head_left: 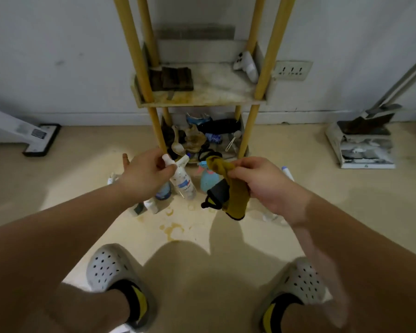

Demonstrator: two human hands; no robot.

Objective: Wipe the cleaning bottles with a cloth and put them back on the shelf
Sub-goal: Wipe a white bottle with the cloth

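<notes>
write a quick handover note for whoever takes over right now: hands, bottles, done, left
Left grip: pinches the clear spray bottle by its neck, tilted.
Right grip: clutches the yellow cloth.
Other bottles, the blue sprayer among them, stand on the floor before the shelf.
Done: cannot tell which are wiped.
Left: wipe the held bottle, then the others, reshelve all.

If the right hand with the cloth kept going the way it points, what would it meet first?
Probably the white spray bottle gripped by the left hand, cloth first, though depth is unclear.
</notes>
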